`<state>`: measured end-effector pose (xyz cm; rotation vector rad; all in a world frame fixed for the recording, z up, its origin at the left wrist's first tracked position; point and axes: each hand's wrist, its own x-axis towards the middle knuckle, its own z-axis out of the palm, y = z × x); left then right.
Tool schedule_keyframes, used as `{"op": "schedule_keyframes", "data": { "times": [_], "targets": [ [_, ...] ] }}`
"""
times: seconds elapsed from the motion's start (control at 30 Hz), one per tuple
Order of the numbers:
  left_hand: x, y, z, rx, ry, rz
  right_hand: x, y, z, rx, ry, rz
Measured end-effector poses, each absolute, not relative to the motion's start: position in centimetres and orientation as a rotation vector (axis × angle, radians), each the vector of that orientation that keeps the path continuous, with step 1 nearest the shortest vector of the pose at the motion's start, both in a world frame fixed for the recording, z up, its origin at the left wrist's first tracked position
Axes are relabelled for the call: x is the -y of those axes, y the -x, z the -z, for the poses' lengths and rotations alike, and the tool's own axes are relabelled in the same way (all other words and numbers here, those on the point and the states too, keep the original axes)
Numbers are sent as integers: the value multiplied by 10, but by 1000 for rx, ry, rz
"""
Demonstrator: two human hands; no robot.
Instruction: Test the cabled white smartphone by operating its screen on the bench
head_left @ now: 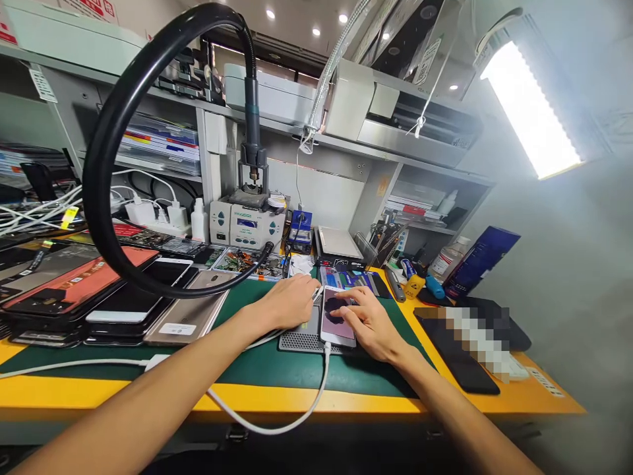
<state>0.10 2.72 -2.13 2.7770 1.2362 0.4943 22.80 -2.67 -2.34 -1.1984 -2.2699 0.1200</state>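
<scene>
Tray (219, 259) of parts (243, 260), right hand (370, 323) on phone (339, 332)

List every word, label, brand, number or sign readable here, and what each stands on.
"LEAD FREE", apparently, on the grey bench unit; small and soft. Its other lettering: too small to quote surely.
Red-printed white box, upper left: cut off, blurred.
White sticker on the gold phone: too small.
Yellow bottle: dark mark, unclear.
White phone under the right hand: no readable text.
</scene>
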Motion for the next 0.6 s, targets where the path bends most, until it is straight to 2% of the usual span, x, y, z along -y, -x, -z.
{"op": "schedule_keyframes", "data": {
  "times": [0.17,0.4,0.6],
  "targets": [
    [-28,-1,21,-1255,-2775,-479,15,-240,24,2129,1412,-67],
    [-27,0,22,-1232,-2789,-509,28,-232,22,2279,1140,-140],
    [-27,-1,21,-1237,-2796,-489,13,-239,24,2120,1430,-75]
  ]
}}
